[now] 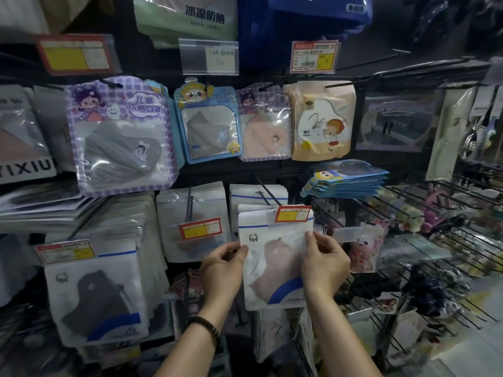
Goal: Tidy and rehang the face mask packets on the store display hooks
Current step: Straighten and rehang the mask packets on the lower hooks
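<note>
- White mask packet (273, 257): sitting upright at hook (266, 190) tip, top edge tucking behind red price tag (292, 213).
- Pinching left edge with left hand (221, 263), right edge with right hand (324, 263).
- Crowding closely leftward: neighbouring packets (190, 221); wire rack (446, 183) rightward.

The person's left hand (221, 265) and right hand (324, 263) were bare, and so were both forearms down to the bottom of the view. A dark beaded bracelet (204, 325) circled the left wrist, its round beads strung closely together.
</note>
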Motion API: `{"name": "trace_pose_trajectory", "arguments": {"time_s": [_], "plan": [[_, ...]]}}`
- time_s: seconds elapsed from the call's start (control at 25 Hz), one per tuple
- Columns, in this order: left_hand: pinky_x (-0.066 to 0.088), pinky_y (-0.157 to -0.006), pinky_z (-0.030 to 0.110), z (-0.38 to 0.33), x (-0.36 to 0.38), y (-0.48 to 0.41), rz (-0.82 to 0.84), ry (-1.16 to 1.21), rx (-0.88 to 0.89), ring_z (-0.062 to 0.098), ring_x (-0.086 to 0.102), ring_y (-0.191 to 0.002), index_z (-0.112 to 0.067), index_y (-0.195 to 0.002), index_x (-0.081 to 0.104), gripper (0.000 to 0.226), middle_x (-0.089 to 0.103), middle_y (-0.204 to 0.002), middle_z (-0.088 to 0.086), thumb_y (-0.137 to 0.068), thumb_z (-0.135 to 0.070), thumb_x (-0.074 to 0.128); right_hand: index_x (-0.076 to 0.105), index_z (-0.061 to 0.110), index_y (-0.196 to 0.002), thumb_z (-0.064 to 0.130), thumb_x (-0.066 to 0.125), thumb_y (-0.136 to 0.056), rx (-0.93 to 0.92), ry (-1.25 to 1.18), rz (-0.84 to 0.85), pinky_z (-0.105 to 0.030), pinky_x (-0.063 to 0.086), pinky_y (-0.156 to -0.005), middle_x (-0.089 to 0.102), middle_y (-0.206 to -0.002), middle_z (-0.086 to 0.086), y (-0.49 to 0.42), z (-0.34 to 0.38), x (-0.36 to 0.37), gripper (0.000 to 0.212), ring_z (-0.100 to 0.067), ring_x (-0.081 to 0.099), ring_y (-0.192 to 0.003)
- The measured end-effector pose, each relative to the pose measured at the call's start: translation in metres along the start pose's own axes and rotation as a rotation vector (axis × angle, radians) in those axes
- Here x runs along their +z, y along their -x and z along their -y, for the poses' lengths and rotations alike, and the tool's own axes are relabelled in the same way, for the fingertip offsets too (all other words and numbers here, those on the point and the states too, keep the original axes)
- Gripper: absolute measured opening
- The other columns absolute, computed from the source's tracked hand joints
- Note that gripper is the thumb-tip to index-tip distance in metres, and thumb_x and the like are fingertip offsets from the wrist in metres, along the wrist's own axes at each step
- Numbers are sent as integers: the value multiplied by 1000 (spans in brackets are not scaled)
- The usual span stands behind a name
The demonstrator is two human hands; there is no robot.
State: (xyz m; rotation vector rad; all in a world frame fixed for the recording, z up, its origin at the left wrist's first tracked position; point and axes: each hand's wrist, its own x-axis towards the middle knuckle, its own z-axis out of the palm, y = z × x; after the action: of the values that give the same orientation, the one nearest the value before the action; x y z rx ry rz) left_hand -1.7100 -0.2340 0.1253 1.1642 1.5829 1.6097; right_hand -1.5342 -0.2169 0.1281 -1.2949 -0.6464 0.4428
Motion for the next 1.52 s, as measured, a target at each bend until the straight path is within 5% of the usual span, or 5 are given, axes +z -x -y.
{"name": "trace_pose_trajectory", "arguments": {"time_s": [0.2,0.44,0.8,1.24,1.52], "plan": [[52,-51,13,-4,1,0,31,-17,-18,10,74,-76,-25,-99,77,3,78,-91,-9,-97,-26,78,79,34,-86,29,83,-93,19,5,-2,-31,55,-79,78,-84,10,-3,1,-1,9,-16,76,-83],[57,-66,19,-23,13,-6,-30,48,55,1,70,-79,-31,-89,73,14,75,-84,-13,-92,-42,81,83,34,-120,21,77,-96,-74,-52,-50,-41,61,-85,83,-107,9,8,-2,8,27,-20,77,-85],[48,-51,22,-19,13,2,-33,78,35,11,68,-64,-27,-82,72,29,75,-74,-5,-96,-53,73,80,31,-124,28,81,-96,-293,90,19,-17,37,-79,56,-99,2,26,3,4,28,11,58,-86],[50,-54,26,-16,24,-15,-50,65,-24,14,68,-66,-25,-77,71,31,74,-72,-5,-94,-50,76,72,24,-137,30,69,-104,-292,358,267,-33,46,-93,48,-124,-8,12,-2,8,34,-21,53,-98],[47,-62,25,-9,28,-32,-37,-76,-47,8,66,-79,-24,-87,68,29,72,-84,-10,-99,-51,69,59,20,-134,46,56,-99,-289,494,447,-56,42,-120,42,-155,-20,7,-15,30,44,-42,43,-143]]}}
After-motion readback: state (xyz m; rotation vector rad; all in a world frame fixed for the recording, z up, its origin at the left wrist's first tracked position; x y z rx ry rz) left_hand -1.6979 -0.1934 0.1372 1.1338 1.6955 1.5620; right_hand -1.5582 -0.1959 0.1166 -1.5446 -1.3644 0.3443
